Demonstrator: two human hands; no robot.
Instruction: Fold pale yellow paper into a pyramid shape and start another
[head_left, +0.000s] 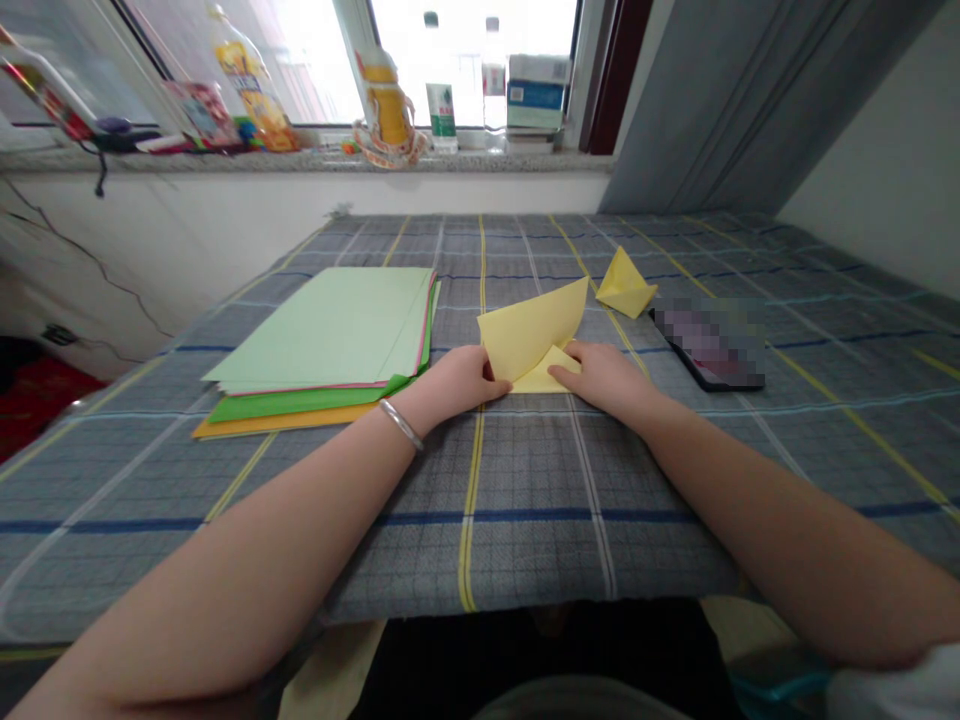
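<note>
Folded yellow paper (529, 332), between left hand (456, 382), right hand (602, 380), fingers touching

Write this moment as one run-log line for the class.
left hand: on yellow paper | right hand: on yellow paper | nearby: folded yellow paper

Two hands (left (456, 382), right (604, 380)), one folded yellow sheet (531, 335), one yellow paper shape (626, 285), one paper stack (322, 340), one phone (709, 342).
</note>
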